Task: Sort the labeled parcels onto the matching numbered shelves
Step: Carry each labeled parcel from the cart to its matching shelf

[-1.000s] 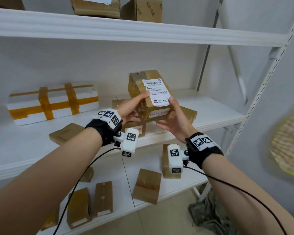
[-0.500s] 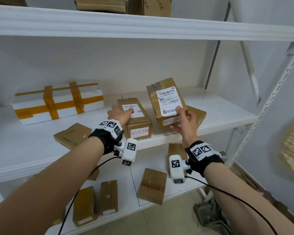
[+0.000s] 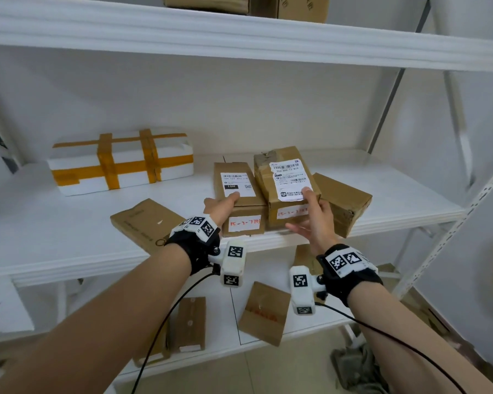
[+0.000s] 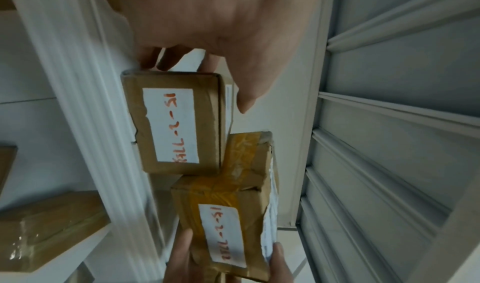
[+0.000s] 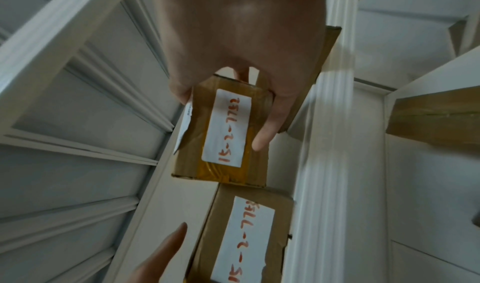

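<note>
Our right fingers [image 3: 308,194] grip the parcel [image 3: 288,177], thumb on top, at the shelf [image 3: 69,223] edge. Our left fingers [image 3: 229,199] clasp its neighbour [image 3: 234,180] alongside. We judge placing is underway: seat it flat, then release.

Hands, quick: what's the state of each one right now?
Left hand: clasps the smaller labeled box, thumb on top.
Right hand: grips the taped parcel, thumb on its label.

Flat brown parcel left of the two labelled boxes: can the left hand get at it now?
Probably yes, once the left hand lets go of the smaller labelled box: the flat brown parcel lies uncovered just beside it, with nothing between.
</note>
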Tool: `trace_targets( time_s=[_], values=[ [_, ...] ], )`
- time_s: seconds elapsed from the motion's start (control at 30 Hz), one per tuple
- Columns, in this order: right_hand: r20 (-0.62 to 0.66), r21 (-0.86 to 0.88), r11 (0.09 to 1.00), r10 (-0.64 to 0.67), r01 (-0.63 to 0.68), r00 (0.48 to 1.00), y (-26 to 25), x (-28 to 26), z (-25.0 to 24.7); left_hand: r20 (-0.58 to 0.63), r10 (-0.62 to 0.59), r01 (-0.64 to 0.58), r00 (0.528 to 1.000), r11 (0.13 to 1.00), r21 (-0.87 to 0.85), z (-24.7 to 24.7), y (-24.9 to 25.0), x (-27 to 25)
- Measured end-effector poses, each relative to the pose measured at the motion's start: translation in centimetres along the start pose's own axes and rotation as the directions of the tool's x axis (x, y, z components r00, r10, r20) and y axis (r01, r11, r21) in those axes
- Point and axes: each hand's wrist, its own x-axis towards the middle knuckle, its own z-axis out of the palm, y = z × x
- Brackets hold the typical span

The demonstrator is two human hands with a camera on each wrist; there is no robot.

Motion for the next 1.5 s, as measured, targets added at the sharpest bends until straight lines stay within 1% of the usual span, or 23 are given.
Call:
trace_targets(
  time_s=[0.07,0.27,0.37,0.47,0.63,0.73,0.83,1.0,1.13,1.3,1.4,1.43,1.5],
  values=[
    [0.003,0.024,1.000,0.013,-0.013,1.000,0.1,0.1,0.1,-0.004,-0.002,0.002,1.000,0.999,-0.048,-0.3,0.0,0.1],
    [0.017,0.070,0.997,0.016,-0.017,1.000,0.0,0.0,0.4,0.026,0.037,-0.034,0.999,0.995,-0.097,-1.5,1.4,-2.0],
    [0.031,0.084,0.996,0.010,-0.013,0.999,-0.2,-0.2,0.7,0.041,0.015,-0.009,0.999,0.992,-0.124,-1.7,1.6,-2.0],
    [0.062,0.095,0.995,-0.014,0.008,0.998,-0.4,-0.5,1.2,0.025,0.021,-0.017,0.999,0.987,-0.162,-2.3,1.8,-1.9],
    [0.094,0.092,0.996,-0.022,0.013,0.995,-0.3,-0.1,2.9,-0.064,0.049,-0.062,0.997,0.976,-0.211,-3.8,3.1,-1.8],
    [0.077,0.053,0.998,0.020,-0.024,0.997,0.0,0.6,4.2,-0.096,0.069,-0.087,0.993,0.979,-0.187,-4.9,4.0,-1.5],
    [0.059,-0.018,0.995,0.095,-0.094,0.994,0.5,1.3,5.1,-0.109,0.085,-0.101,0.990,0.983,-0.153,-5.8,4.4,-1.0],
    [0.071,-0.063,0.984,0.172,-0.168,0.983,1.4,1.8,6.1,-0.080,0.019,-0.030,0.997,0.991,-0.133,-6.6,3.9,-0.8],
    [0.015,-0.095,0.973,0.213,-0.211,0.977,2.4,2.1,5.9,-0.047,0.005,-0.010,0.999,0.992,-0.124,-6.4,3.5,-1.3],
    [-0.109,-0.087,0.975,0.194,-0.204,0.975,3.3,4.2,5.4,-0.023,0.003,-0.006,1.000,0.994,-0.112,-5.8,3.2,-1.7],
    [-0.181,-0.156,0.956,0.219,-0.248,0.959,4.3,6.1,4.4,-0.026,-0.004,0.001,1.000,0.993,-0.117,-5.6,3.1,-2.0],
    [-0.187,-0.164,0.951,0.232,-0.263,0.954,4.2,6.0,4.2,-0.029,-0.008,0.004,1.000,0.993,-0.120,-5.6,3.1,-2.1],
    [-0.207,-0.121,0.944,0.278,-0.306,0.938,3.1,4.2,4.5,-0.031,-0.021,0.017,0.999,0.991,-0.133,-5.6,3.3,-2.4]
  ],
)
